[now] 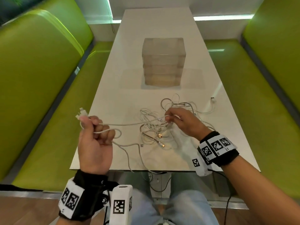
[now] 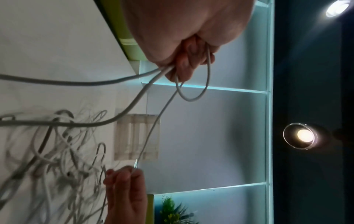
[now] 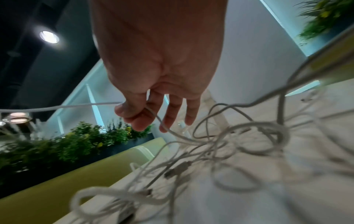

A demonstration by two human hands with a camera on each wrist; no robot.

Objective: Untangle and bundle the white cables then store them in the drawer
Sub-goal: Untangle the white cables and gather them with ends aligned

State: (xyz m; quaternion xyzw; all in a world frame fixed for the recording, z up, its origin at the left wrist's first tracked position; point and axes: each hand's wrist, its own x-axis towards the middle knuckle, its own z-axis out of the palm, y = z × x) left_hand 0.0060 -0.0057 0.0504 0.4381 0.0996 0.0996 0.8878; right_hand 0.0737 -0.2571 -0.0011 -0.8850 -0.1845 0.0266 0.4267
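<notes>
White table (image 1: 113, 98), tangled cables (image 1: 154, 127), drawer unit (image 1: 163, 62)

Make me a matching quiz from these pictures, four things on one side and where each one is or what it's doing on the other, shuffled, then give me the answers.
Things:
1. left hand
2. right hand
3. drawer unit
4. gold plug

States:
A. stands on the table beyond the tangle
B. grips a looped cable with its plugs sticking up
C. lies in the tangle on the table
D. pinches a strand above the tangle

Pairs: 1-B, 2-D, 3-A, 4-C
</notes>
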